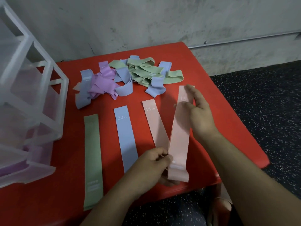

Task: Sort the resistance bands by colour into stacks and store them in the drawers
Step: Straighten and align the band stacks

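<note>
Three bands lie flat in a row on the red table (211,144): a green band (92,160), a blue band (126,137) marked 20 LB and a pink band (154,124) marked 15 LB. My left hand (154,167) pinches the near end of a second pink band (180,137). My right hand (197,111) holds that band's far end, fingers mostly straight, thumb on its front. A mixed pile of purple bands (101,84), blue bands (123,82) and green bands (146,70) lies at the table's far side.
A translucent white drawer unit (32,88) stands at the left, with purple bands in a pulled-out lower drawer (24,167). A grey wall runs behind the table. Dark speckled floor lies to the right and in front of the table edge.
</note>
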